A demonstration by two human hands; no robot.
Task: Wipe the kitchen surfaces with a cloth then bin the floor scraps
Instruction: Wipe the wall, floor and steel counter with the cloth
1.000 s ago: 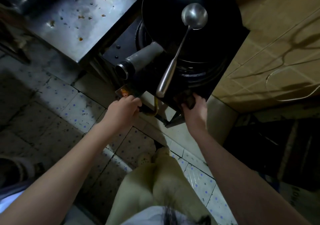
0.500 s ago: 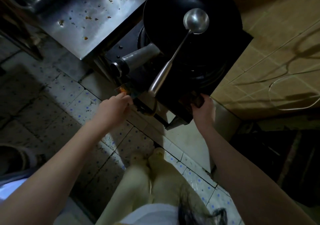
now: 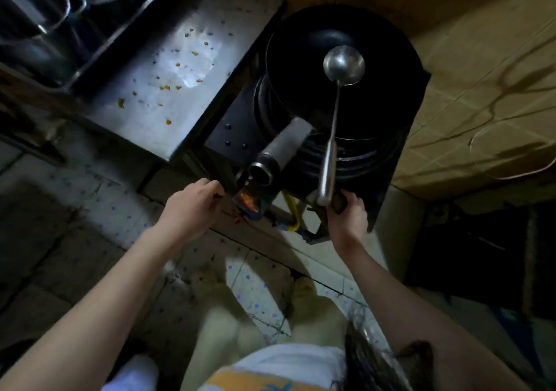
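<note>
A black stove (image 3: pixel 240 138) carries a black wok (image 3: pixel 301 59) with a steel ladle (image 3: pixel 334 113) lying in it. My left hand (image 3: pixel 192 201) is closed on the stove's front left corner, just under the wok's grey handle (image 3: pixel 279 153). At the front right corner, beside the ladle's handle end, my right hand (image 3: pixel 349 216) presses a dark brownish cloth (image 3: pixel 339 202) against the stove. To the left lies a steel counter (image 3: pixel 144 125) dotted with orange food scraps (image 3: pixel 168 88). More orange scraps (image 3: pixel 248 201) sit below the stove front.
A rack with metal pots (image 3: pixel 45 14) stands at the far left. Tan tiled wall (image 3: pixel 481 89) with a looped wire is to the right. A yellow hose (image 3: pixel 293 210) runs under the stove. Speckled floor tiles (image 3: pixel 255 285) and my feet are below; dark clutter at the right.
Both hands stay on the stove's front corners. The view has shifted, the ladle's handle now points almost straight at my right hand, and more of the steel counter shows.
</note>
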